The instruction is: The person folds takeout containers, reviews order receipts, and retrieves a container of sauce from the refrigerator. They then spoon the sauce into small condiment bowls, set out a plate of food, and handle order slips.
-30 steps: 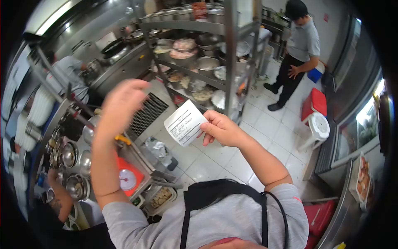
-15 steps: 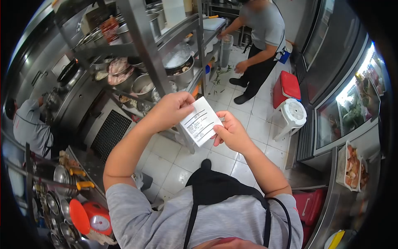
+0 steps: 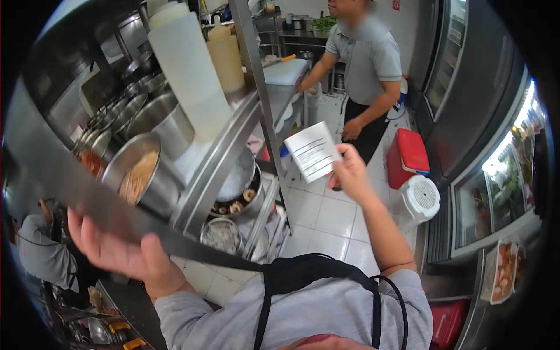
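My right hand (image 3: pixel 354 177) pinches a white printed order slip (image 3: pixel 313 153) by its right edge, with dark lines of text showing on it. Off to the left, my left hand (image 3: pixel 119 251) is open, palm up and fingers apart, right beside the steel shelf post (image 3: pixel 140 219); I cannot tell whether it touches the post. On the shelf behind that post stand a metal pot with light brown contents (image 3: pixel 140 175) and a tall white plastic bottle (image 3: pixel 189 73). Below are a pot of dark liquid with pieces in it (image 3: pixel 236 201) and a metal bowl (image 3: pixel 221 235).
A co-worker (image 3: pixel 367 64) stands ahead by a counter with a white cutting board (image 3: pixel 286 71). On the right are a red cooler (image 3: pixel 406 157), a white stool (image 3: pixel 421 198) and a lit glass-door fridge (image 3: pixel 496 175). Another person (image 3: pixel 46 251) bends at far left.
My left hand has let go of the slip and swung left to the shelf post. The right hand keeps the slip, now higher. My view is closer to the shelf, and the co-worker stands more upright.
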Motion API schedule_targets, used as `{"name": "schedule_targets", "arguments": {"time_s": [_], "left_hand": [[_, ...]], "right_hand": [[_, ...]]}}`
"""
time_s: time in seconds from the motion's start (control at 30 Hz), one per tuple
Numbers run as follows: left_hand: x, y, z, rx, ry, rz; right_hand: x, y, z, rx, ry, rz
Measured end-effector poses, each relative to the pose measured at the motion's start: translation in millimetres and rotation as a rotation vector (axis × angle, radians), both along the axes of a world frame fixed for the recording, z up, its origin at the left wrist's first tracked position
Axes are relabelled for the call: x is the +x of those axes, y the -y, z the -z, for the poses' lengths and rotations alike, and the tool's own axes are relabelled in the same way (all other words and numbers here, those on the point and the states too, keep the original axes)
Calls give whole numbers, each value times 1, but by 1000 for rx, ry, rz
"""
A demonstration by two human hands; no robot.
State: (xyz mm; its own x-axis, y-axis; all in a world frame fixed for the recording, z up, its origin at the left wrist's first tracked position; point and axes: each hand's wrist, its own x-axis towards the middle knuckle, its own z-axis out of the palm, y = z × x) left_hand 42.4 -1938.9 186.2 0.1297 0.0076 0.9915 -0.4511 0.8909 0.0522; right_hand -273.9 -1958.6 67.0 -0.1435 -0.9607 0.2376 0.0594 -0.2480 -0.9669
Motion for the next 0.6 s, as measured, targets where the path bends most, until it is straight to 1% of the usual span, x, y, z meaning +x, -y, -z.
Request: {"name": "schedule_targets", "arguments": {"time_s": [0.03,0.07,0.1,0.13,0.17,0.23,0.3,0.33,0.37,0.4,0.43,0.5,0.53,0.57,0.6], "left_hand": [[-3,2,-1,-21,-33,-42],[-5,0,-1,-15,-79,-141],[-12,6,-1,-58,-167,-147],[-5,10,3,-85,-189,-160],[11,10,9,-117,-47,-273],[18,8,11,-98,1,-319],[6,5,5,2,-73,-463],[7,1,5,55,-34,-607],[19,-9,6,126,96,-753],[33,-14,12,177,-14,-736],[26,-13,15,203,-144,-760],[14,-11,15,259,-288,-711],[8,-10,16,280,-360,-681],[5,-9,18,282,-425,-664],[3,-10,22,282,-487,-645]], "right_hand": [[-22,24,0,-15,-8,27],[-40,47,-5,-29,-18,71],[-56,72,-13,-37,43,94],[-68,98,-25,-45,47,111],[-80,125,-37,-52,49,126],[-101,197,-52,-165,68,89],[-106,268,-75,-268,117,35],[-105,304,-91,-263,83,51],[-103,341,-105,-302,94,8],[-92,370,-123,-301,120,3],[-68,427,-156,-349,185,-112],[-35,480,-188,-415,229,-224],[-17,493,-207,-436,268,-322],[4,503,-225,-473,208,-282],[27,525,-240,-551,236,-371]]}}
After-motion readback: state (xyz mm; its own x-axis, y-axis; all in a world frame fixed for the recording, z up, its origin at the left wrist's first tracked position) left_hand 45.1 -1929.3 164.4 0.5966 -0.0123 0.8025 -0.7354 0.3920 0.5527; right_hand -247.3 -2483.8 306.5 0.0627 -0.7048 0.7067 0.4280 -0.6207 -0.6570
